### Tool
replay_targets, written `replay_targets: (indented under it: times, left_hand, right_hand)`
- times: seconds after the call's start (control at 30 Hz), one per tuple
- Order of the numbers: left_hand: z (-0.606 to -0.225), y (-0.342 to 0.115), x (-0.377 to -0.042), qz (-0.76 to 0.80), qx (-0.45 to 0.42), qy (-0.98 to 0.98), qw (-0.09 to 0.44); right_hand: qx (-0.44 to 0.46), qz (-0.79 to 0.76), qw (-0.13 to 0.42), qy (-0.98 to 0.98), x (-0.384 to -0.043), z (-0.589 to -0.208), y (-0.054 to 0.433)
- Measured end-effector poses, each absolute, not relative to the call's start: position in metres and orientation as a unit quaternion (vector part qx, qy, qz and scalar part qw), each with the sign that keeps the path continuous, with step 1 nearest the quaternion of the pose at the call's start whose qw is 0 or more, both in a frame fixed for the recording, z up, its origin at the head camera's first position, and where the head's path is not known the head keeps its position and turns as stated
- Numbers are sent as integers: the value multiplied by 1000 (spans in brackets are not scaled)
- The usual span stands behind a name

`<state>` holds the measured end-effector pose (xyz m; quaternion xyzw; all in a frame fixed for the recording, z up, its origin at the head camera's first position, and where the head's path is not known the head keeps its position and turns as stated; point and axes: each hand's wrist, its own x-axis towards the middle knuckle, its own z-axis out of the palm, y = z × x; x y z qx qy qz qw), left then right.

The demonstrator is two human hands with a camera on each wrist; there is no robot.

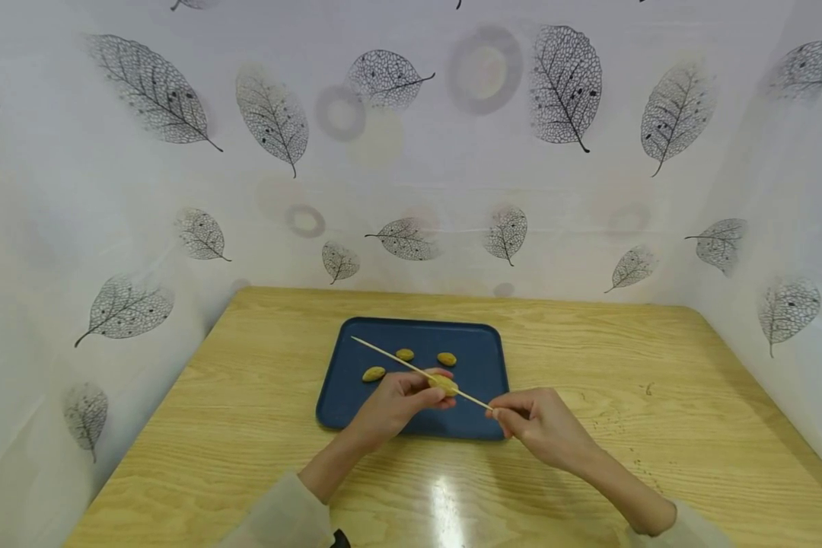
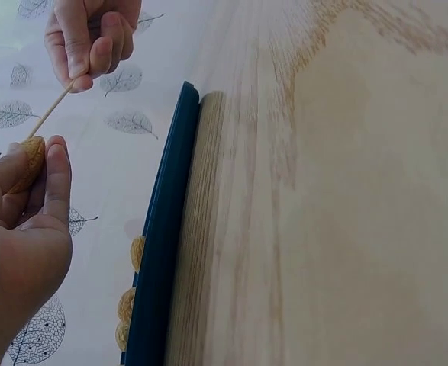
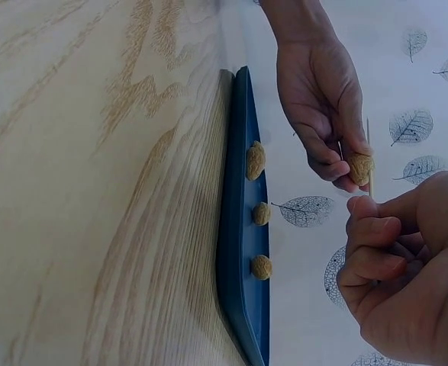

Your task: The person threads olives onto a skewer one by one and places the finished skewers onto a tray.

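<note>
In the head view my left hand pinches a wrinkled yellow-brown oval fruit between thumb and fingers, above the tray. My right hand pinches the near end of a thin wooden skewer. The skewer runs across the held fruit and points to the far left; I cannot tell whether it pierces the fruit or lies against it. Three similar fruits lie apart on the dark blue tray: one to the left, one at the middle back, another further right.
Under the tray is a wood-grain table. A pale leaf-print cloth hangs behind and along both sides. Small dark specks mark the tabletop on the right.
</note>
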<state>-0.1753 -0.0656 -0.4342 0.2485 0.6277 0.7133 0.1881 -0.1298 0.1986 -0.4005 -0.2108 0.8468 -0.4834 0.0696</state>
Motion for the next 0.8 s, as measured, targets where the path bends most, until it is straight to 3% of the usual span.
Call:
replay_targets:
  times: [0.8]
  left_hand:
    - [-437, -63, -173, 714, 243, 628, 194]
  right_hand:
    - [-212, -483, 82, 846, -134, -401, 193]
